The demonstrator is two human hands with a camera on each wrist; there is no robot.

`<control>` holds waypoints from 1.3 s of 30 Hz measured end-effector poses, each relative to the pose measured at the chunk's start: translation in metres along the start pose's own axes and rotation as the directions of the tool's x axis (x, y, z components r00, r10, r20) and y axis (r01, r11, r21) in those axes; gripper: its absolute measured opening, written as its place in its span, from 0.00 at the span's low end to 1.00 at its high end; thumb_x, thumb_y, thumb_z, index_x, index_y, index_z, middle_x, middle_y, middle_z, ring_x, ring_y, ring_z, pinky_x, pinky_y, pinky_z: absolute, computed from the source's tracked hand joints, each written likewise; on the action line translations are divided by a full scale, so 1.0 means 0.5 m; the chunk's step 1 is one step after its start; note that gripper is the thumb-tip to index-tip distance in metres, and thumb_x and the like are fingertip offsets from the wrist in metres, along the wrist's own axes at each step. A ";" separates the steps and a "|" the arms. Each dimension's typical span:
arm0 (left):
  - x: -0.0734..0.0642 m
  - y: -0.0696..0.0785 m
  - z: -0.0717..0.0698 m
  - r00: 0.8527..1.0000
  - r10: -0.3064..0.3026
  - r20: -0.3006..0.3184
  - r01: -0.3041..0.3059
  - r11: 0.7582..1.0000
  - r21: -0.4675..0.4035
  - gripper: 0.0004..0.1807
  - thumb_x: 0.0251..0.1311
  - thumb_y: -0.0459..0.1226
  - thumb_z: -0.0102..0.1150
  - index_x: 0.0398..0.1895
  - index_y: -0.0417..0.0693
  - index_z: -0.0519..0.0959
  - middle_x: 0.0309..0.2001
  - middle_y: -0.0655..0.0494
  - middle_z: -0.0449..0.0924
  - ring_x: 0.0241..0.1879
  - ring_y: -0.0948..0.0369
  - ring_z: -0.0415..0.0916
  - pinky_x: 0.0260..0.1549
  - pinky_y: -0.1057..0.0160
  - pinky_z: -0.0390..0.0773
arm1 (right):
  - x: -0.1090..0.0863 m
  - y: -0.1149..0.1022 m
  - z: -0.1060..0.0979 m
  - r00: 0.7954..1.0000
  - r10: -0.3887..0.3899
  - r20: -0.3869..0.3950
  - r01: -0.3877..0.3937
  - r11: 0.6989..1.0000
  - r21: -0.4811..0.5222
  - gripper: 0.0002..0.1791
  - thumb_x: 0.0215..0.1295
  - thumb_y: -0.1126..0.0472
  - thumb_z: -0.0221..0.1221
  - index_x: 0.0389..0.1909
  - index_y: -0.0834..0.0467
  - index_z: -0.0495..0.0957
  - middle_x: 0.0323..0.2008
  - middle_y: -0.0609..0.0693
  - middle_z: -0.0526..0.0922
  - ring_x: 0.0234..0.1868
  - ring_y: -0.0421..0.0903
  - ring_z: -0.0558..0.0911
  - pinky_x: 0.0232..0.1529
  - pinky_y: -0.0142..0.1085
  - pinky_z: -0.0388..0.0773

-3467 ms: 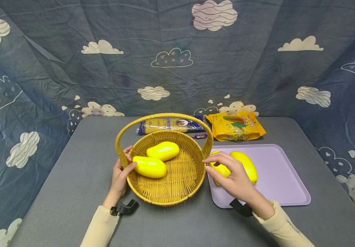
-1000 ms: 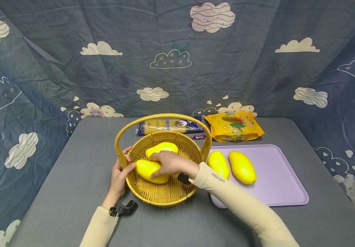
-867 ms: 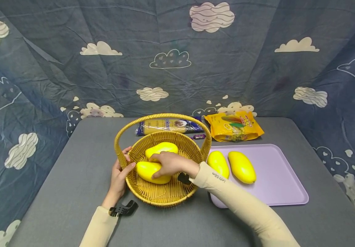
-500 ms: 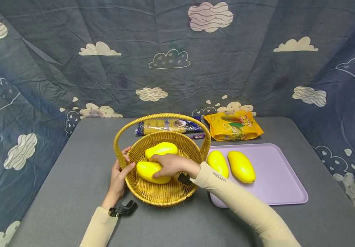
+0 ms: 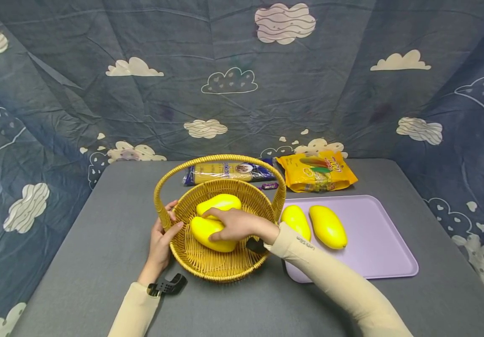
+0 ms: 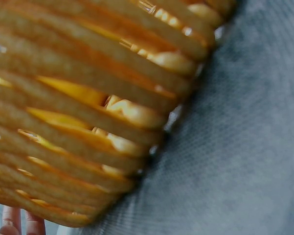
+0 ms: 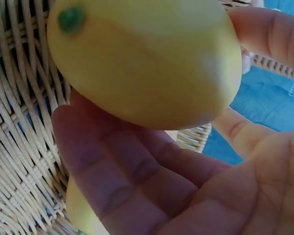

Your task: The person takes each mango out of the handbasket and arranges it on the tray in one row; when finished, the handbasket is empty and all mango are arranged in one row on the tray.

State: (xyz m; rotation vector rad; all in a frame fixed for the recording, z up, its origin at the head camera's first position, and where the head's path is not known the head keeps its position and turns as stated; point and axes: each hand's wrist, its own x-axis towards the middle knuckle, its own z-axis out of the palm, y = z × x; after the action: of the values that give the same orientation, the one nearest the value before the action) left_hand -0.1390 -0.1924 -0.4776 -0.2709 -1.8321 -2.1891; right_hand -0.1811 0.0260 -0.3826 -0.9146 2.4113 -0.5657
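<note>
A round wicker basket (image 5: 221, 269) with a tall arched handle holds two yellow mangoes. The front mango (image 5: 203, 229) is gripped by my right hand (image 5: 238, 224), which reaches in over the right rim. Close behind it lies the rear mango (image 5: 218, 202), partly covered by that hand. In the right wrist view the fingers and thumb curl round the gripped mango (image 7: 142, 63), its green stem end showing. At the basket's left side, my left hand (image 5: 160, 243) holds the rim by the handle's base, thumb inside. The left wrist view shows mostly woven basket side (image 6: 78, 98).
A lilac tray (image 5: 377, 238) to the right bears two more mangoes, a left one (image 5: 296, 222) and a right one (image 5: 328, 227). Behind the basket lie a pasta packet (image 5: 225, 172), a small purple-wrapped sweet (image 5: 269, 186) and a yellow bag (image 5: 318, 171). A cloud-patterned cloth hangs behind.
My right hand has moved from the basket's right rim into the basket and taken hold of the front mango. That mango has shifted slightly right and turned. My left hand has stayed at the rim.
</note>
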 end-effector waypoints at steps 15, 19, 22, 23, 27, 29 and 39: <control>0.002 -0.002 -0.001 1.000 0.006 0.000 -0.006 1.000 0.004 0.11 0.59 0.23 0.52 0.38 0.27 0.61 0.65 0.44 0.62 0.65 0.53 0.57 0.61 0.64 0.59 | -0.046 0.002 -0.028 0.979 -0.079 -0.185 0.098 0.991 0.092 0.33 0.62 0.46 0.59 0.67 0.46 0.62 0.48 0.51 0.78 0.39 0.45 0.75 0.40 0.37 0.72; 0.002 -0.002 -0.002 1.000 0.003 -0.001 -0.003 1.000 0.007 0.11 0.59 0.23 0.52 0.38 0.27 0.61 0.65 0.44 0.62 0.65 0.53 0.57 0.61 0.64 0.59 | -0.056 0.004 -0.027 0.969 -0.082 -0.233 0.113 0.986 0.122 0.33 0.63 0.45 0.58 0.67 0.47 0.62 0.46 0.48 0.77 0.38 0.44 0.75 0.39 0.37 0.73; 0.002 -0.002 -0.002 1.000 0.001 -0.001 -0.001 1.000 0.007 0.11 0.59 0.23 0.52 0.38 0.27 0.61 0.65 0.44 0.62 0.65 0.53 0.57 0.61 0.64 0.59 | -0.063 0.006 -0.027 0.961 -0.087 -0.261 0.126 0.983 0.135 0.34 0.62 0.43 0.58 0.68 0.45 0.61 0.44 0.48 0.77 0.39 0.43 0.76 0.40 0.37 0.73; 0.002 -0.001 -0.002 1.000 0.000 -0.001 0.000 1.000 0.009 0.11 0.59 0.23 0.52 0.38 0.27 0.61 0.65 0.44 0.62 0.65 0.53 0.57 0.61 0.64 0.59 | -0.066 0.007 -0.026 0.959 -0.090 -0.270 0.132 0.981 0.140 0.34 0.62 0.43 0.58 0.68 0.44 0.61 0.44 0.48 0.78 0.39 0.43 0.76 0.40 0.37 0.73; 0.002 -0.002 -0.002 1.000 0.003 0.001 -0.003 1.000 0.008 0.11 0.59 0.23 0.52 0.38 0.27 0.61 0.65 0.43 0.62 0.64 0.53 0.57 0.61 0.64 0.59 | -0.080 0.008 -0.025 0.944 -0.115 -0.311 0.173 0.971 0.167 0.34 0.63 0.44 0.59 0.68 0.43 0.60 0.46 0.48 0.78 0.43 0.43 0.76 0.42 0.39 0.74; 0.003 -0.002 -0.002 1.000 0.006 0.002 -0.006 1.000 0.007 0.10 0.59 0.23 0.52 0.38 0.27 0.61 0.65 0.43 0.62 0.64 0.53 0.57 0.61 0.64 0.59 | -0.085 0.010 -0.024 0.934 -0.134 -0.331 0.202 0.962 0.182 0.34 0.63 0.46 0.59 0.68 0.43 0.60 0.48 0.48 0.78 0.44 0.44 0.76 0.43 0.42 0.74; 0.000 -0.004 -0.003 1.000 0.022 0.007 -0.022 1.000 0.002 0.12 0.59 0.23 0.52 0.38 0.25 0.60 0.65 0.42 0.61 0.65 0.52 0.57 0.61 0.63 0.58 | -0.122 0.020 -0.022 0.893 -0.204 -0.402 0.316 0.919 0.236 0.34 0.61 0.52 0.63 0.67 0.45 0.61 0.50 0.49 0.77 0.45 0.43 0.77 0.40 0.36 0.78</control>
State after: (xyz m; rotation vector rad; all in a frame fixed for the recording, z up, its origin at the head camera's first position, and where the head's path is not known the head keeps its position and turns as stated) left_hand -0.1399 -0.1935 -0.4797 -0.2974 -1.8264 -2.1741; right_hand -0.1522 0.0775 -0.3610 -1.0861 2.4344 -1.2700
